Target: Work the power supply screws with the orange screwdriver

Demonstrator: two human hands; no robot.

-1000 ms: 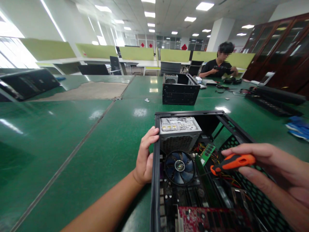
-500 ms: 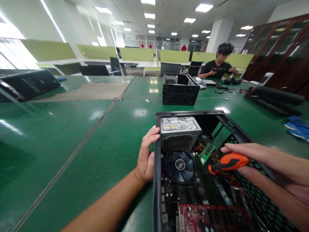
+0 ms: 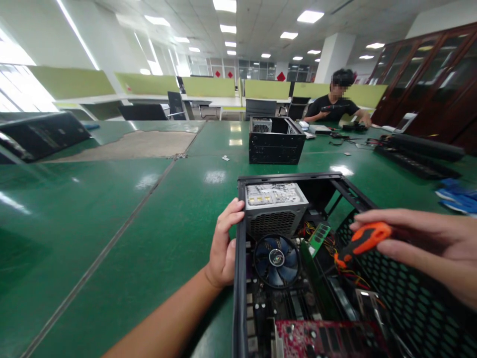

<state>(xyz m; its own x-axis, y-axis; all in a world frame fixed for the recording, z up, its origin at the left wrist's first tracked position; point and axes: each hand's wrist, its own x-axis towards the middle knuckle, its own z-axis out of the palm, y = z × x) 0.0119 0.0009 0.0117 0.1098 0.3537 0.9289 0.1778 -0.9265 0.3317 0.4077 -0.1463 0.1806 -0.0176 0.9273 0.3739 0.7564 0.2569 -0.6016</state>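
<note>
An open black computer case (image 3: 240, 278) lies in front of me. My left hand (image 3: 223, 243) grips its left frame edge, fingertips resting on the rail. Between the thumb and fingers of my right hand (image 3: 417, 236) is an orange and black screwdriver (image 3: 367, 241), held over the case's right side; its shaft is hard to make out. Inside the case are a power supply (image 3: 278, 219), a round cooling fan (image 3: 276, 258), a green memory stick (image 3: 318, 238) lying slanted by coloured wires, and a red circuit card (image 3: 320, 338).
A second black case (image 3: 276, 148) stands farther back on the green table (image 3: 130, 248). Beyond it at the right, a person (image 3: 331, 107) holds a tool. Blue gloves (image 3: 456, 196) and black panels (image 3: 410, 161) lie to the right; another dark case (image 3: 44, 134) is far left.
My right hand has moved slightly right with the screwdriver, which is now tilted more steeply. My left hand keeps its hold on the case. The co-worker's hand has lowered toward the table.
</note>
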